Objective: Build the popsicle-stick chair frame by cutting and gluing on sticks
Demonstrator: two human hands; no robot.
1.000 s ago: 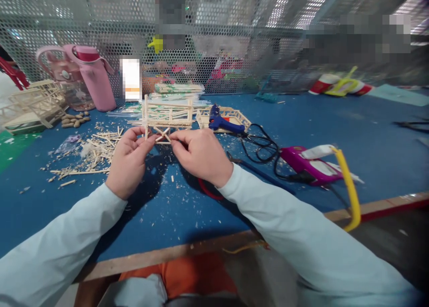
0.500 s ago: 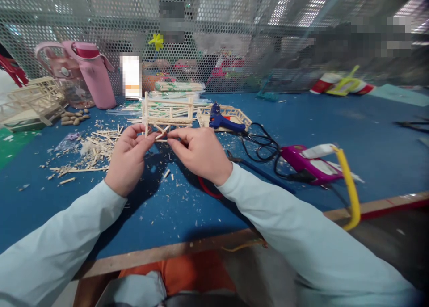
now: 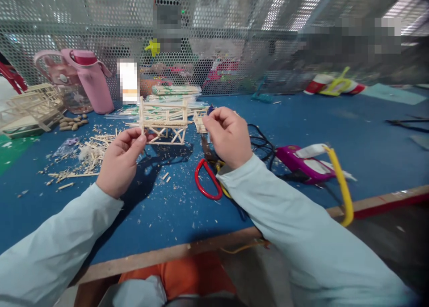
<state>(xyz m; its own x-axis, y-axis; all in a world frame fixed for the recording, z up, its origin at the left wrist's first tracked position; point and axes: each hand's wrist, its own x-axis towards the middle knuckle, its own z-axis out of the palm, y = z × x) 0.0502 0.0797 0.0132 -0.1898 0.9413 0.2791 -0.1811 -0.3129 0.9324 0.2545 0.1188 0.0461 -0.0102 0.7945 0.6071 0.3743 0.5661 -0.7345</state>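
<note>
My left hand (image 3: pixel 119 159) pinches the left end of a small wooden stick frame (image 3: pixel 167 124), between thumb and fingers. The frame is held up above the table, its diagonal braces facing me. Over to the right, my right hand (image 3: pixel 230 135) is apart from the frame, with its fingers curled together; what they hold, if anything, is hidden. Behind its fingertips shows a bit of the blue glue gun (image 3: pixel 210 110), mostly covered by the hand. Below that hand lies a pair of scissors with a red handle loop (image 3: pixel 208 179).
Stick scraps (image 3: pixel 92 153) litter the blue table (image 3: pixel 161 226) at left. Behind stand a pink bottle (image 3: pixel 95 83) and bagged sticks (image 3: pixel 176 91). A purple tool (image 3: pixel 298 157) with a yellow handle and black cables lie right. Another stick model (image 3: pixel 31 108) stands far left.
My right hand has left the frame and moved right and up, over the glue gun. My left hand still holds the frame. The red scissor handle now shows more fully.
</note>
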